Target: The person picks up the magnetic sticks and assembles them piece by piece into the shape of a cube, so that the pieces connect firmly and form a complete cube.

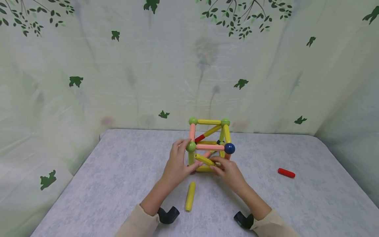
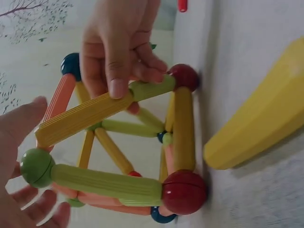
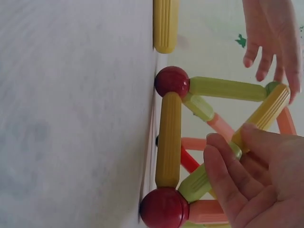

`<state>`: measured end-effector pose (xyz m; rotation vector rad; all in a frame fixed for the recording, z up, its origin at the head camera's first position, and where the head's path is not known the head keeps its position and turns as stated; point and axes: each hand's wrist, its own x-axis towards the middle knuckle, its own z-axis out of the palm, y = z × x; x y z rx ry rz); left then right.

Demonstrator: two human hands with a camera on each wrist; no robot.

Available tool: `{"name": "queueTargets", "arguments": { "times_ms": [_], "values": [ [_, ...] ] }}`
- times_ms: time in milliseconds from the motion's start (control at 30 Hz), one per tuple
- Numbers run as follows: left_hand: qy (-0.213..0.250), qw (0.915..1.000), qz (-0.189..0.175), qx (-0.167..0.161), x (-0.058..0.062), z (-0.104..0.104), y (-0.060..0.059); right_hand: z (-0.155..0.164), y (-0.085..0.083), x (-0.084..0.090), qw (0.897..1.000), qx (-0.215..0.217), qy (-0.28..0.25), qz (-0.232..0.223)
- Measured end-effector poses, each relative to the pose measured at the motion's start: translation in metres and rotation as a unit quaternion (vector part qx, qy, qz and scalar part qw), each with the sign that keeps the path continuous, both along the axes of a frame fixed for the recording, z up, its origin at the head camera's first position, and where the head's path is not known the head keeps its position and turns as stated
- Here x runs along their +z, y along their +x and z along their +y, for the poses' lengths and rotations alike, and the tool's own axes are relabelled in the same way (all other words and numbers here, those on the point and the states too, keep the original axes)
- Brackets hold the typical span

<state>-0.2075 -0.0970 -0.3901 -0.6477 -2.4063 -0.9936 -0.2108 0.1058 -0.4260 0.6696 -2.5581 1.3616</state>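
A frame of coloured sticks and balls, a ball-and-stick building set, stands on the table. My right hand (image 1: 226, 172) pinches a yellow stick (image 1: 204, 160) that slants across the frame's near side. Its lower end meets a light green stick (image 2: 154, 89), which runs to a red ball (image 2: 184, 78) at the table. The stick's upper end is beside a green ball (image 2: 37, 167). My left hand (image 1: 177, 161) is at that corner, fingers mostly straight and spread around the green ball; the right wrist view shows fingertips by it. A dark blue ball (image 1: 229, 148) marks the near right top corner.
A loose yellow stick (image 1: 190, 196) lies on the table in front of the frame, between my forearms. Farther right lies a red stick (image 1: 286, 173). A curtain printed with leaves (image 1: 165, 65) hangs behind the table's far edge.
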Motion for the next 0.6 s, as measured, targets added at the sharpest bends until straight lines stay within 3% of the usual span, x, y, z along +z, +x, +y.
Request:
{"name": "queueTargets", "arguments": {
  "times_ms": [167, 600],
  "values": [
    [0.02, 0.9972, -0.072, -0.008, 0.005, 0.0, -0.007, -0.007, 0.001, 0.002, 0.999, -0.036, -0.01, -0.014],
    [0.075, 0.99, -0.119, 0.003, 0.001, 0.006, -0.011, -0.016, -0.001, 0.0, 0.997, -0.079, -0.012, 0.003]
  ]
}}
